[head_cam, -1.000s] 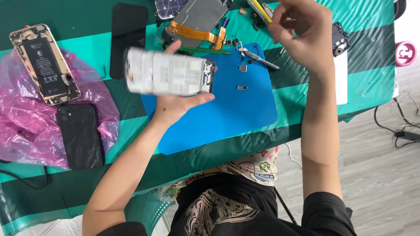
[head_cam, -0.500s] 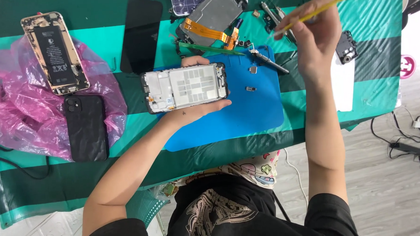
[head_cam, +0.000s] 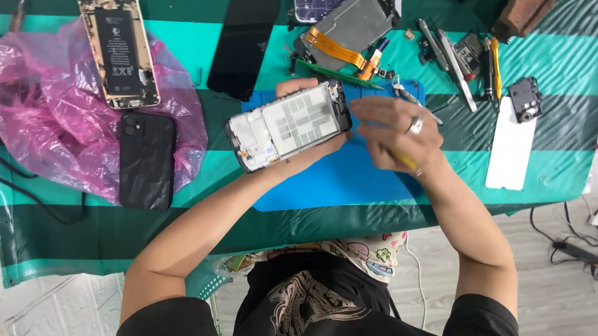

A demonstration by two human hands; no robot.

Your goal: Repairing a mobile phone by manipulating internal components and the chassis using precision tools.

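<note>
My left hand (head_cam: 297,163) cradles an opened phone frame (head_cam: 287,125) from below, its white inner side facing up, over a blue work mat (head_cam: 332,180). My right hand (head_cam: 398,131), with a ring on one finger, sits just right of the frame and grips a yellow-handled tool (head_cam: 403,160). Most of the tool is hidden in the fist, and its tip cannot be seen.
A pink plastic bag (head_cam: 45,124), a gold phone with exposed battery (head_cam: 119,52) and a black phone (head_cam: 146,160) lie to the left. A dark screen panel (head_cam: 241,41), a grey phone body with orange flex cable (head_cam: 347,30), metal tools (head_cam: 454,56) and a white strip (head_cam: 510,147) lie further back and right.
My right hand has come down from above the table to beside the phone frame, still holding the yellow tool. The frame has tilted slightly in my left hand.
</note>
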